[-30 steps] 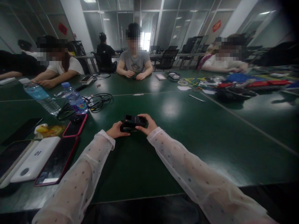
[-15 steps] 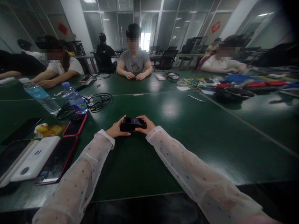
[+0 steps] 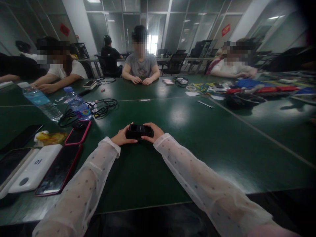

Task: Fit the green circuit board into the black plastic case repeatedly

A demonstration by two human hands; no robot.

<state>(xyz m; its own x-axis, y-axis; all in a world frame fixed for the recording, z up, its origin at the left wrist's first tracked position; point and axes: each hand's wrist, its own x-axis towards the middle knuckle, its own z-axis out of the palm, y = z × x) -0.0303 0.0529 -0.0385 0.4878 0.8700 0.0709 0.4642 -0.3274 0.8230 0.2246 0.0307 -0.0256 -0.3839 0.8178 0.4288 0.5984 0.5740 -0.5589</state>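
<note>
Between both hands is a small black boxy device [image 3: 138, 130] with a dark screen area on its left part and a row of tiny marks beside it. My left hand [image 3: 121, 136] is closed on its left end, thumb along the near side. Around the right end, my right hand [image 3: 153, 132] grips with thumb in front and fingers over the top. The device is held just above or on the green table [image 3: 148, 177]; which one, I cannot tell. Its exact kind does not show.
At left lie a pink-edged phone [image 3: 78, 132], a red-edged phone [image 3: 59, 169] and a white power bank [image 3: 36, 169]. Two water bottles [image 3: 77, 103] stand behind them by coiled black cables [image 3: 106, 108]. A wrench [image 3: 205, 104] lies ahead right. People sit across the table.
The view has shifted very slightly, so the scene sits a little further left. Both hands keep the same hold on the black device, its top tilted a touch more toward me.
</note>
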